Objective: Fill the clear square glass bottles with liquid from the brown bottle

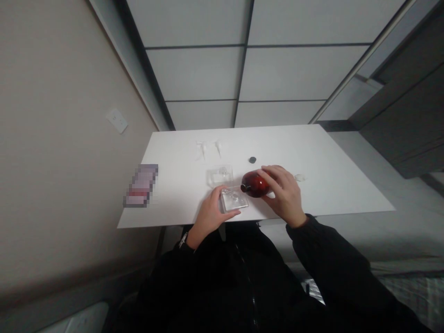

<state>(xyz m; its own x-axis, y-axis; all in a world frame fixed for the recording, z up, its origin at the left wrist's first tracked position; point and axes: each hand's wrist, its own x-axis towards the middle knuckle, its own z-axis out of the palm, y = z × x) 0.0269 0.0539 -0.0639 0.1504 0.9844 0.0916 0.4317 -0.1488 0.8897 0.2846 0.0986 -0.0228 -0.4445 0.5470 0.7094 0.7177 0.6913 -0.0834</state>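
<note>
A single head-worn camera looks forward and steeply down over the person's dark-sleeved chest onto the white surface (312, 185), whose near edge lies just in front of the body. The surface sits mid-frame at arm's reach. The wide view also takes in the beige wall (52, 138) on the left and paneled panes (270, 69) beyond.

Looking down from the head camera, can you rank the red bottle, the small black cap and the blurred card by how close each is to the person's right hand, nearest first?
1. Red bottle: lying on its side, under the right hand, touching it.
2. Small black cap: just beyond the bottle, farther back on the white table.
3. Blurred card: far across, at the table's left edge.
</note>
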